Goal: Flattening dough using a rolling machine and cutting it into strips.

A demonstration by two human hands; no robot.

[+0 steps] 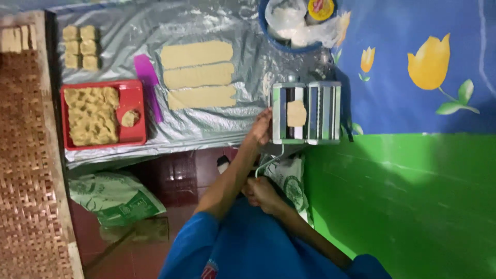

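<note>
Silver plastic sheeting (206, 129) covers the table across the upper half of the frame, against a blue and green wall with painted tulips. At centre right stands a metal pasta roller (306, 112), a small dough piece (296, 113) lying on its rollers. Left hand (261, 127) rests against the machine's side, fingers wrapped loosely on its edge; right hand (262, 194), lower centre, is closed round the crank handle (268, 161). Three flat dough strips (199, 75) lie left of the machine, a red tray (135, 135) of dough lumps further left. I judge the roller sits close to the table edge, so hard cranking could tip it; the steadying fingers are near the rollers. Free room lies mostly between strips and machine
</note>
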